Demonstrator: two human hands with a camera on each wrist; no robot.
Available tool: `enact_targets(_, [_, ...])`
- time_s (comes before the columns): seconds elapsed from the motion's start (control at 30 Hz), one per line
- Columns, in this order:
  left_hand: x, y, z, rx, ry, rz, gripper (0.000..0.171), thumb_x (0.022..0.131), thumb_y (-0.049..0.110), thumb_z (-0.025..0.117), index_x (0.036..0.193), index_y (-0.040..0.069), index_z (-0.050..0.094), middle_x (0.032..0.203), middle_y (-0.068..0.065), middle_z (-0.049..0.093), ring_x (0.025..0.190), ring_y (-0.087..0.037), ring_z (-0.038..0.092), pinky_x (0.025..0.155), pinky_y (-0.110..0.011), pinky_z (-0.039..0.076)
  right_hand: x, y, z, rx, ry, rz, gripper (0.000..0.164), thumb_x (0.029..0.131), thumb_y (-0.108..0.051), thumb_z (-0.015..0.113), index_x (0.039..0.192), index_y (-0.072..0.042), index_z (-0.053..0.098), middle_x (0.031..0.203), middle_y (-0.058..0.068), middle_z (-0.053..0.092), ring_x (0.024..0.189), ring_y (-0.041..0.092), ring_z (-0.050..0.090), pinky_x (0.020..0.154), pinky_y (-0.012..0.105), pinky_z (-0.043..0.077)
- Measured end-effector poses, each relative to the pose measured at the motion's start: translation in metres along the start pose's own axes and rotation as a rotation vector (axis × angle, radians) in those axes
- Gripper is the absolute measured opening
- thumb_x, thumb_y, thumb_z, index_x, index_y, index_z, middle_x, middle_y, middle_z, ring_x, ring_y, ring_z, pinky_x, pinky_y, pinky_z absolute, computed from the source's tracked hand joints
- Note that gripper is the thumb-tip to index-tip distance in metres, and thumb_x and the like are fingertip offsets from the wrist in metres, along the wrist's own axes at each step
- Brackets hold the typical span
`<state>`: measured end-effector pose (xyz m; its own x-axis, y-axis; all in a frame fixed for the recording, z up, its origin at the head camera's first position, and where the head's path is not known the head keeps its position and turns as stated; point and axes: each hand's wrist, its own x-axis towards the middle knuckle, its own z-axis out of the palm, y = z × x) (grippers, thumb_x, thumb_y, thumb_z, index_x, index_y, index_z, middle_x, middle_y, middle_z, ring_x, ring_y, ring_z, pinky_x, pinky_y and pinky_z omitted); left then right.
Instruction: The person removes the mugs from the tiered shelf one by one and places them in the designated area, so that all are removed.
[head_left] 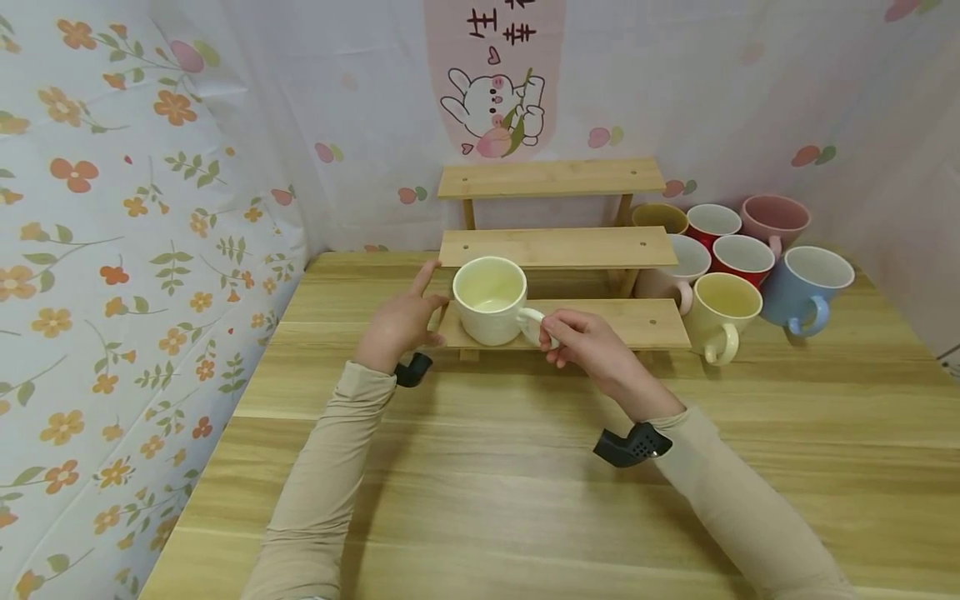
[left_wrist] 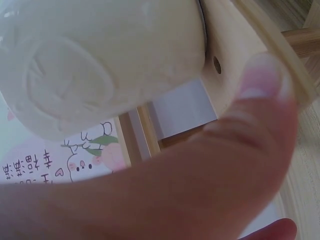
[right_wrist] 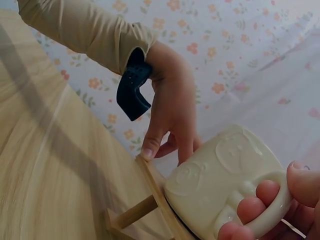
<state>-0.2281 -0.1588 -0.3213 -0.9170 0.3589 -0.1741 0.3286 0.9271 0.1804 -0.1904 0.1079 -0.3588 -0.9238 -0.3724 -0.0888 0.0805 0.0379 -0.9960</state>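
Observation:
A cream-yellow mug (head_left: 491, 302) with raised relief on its side stands upright at the left of the lowest shelf tier (head_left: 600, 323). My right hand (head_left: 588, 346) grips the mug's handle (right_wrist: 272, 215), fingers passing through the loop and thumb on top. At that tier's left end is my left hand (head_left: 401, 325), its thumb (left_wrist: 260, 85) touching the wooden edge. The left index finger extends toward the middle tier, and the other left fingers are partly hidden. In the right wrist view the left hand (right_wrist: 175, 110) is beside the mug (right_wrist: 220, 175).
The wooden rack's middle tier (head_left: 558, 247) and top tier (head_left: 551, 177) rise behind. Several mugs crowd its right side, including a yellow mug (head_left: 723, 308), a blue mug (head_left: 806, 287) and a pink mug (head_left: 775, 218). Patterned cloth (head_left: 337, 83) hangs behind the wooden table (head_left: 495, 467).

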Motion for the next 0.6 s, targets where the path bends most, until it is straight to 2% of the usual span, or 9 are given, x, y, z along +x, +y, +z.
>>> enact_targets(0.27, [-0.001,-0.002,0.001,-0.021,0.008,-0.003,0.064,0.077,0.022,0.08,0.134,0.005,0.055,0.162,-0.006,-0.001,0.107,-0.032,0.062,0.088,-0.041,0.051,-0.009,0.0,-0.005,0.007,0.033,-0.01,0.023,0.1,-0.018,0.049,0.085,-0.007,0.061,0.076,-0.003,0.057,0.066,0.01,0.054,0.06,0.021,0.045])
enact_targets(0.6, [0.001,-0.003,0.003,0.01,-0.014,-0.006,0.066,0.078,0.026,0.078,0.136,0.008,0.054,0.162,-0.003,-0.003,0.1,-0.027,0.063,0.083,-0.037,0.052,-0.029,0.003,-0.015,0.043,0.063,-0.019,0.026,0.1,-0.026,0.05,0.078,-0.018,0.062,0.076,-0.006,0.056,0.067,0.008,0.054,0.06,0.02,0.044])
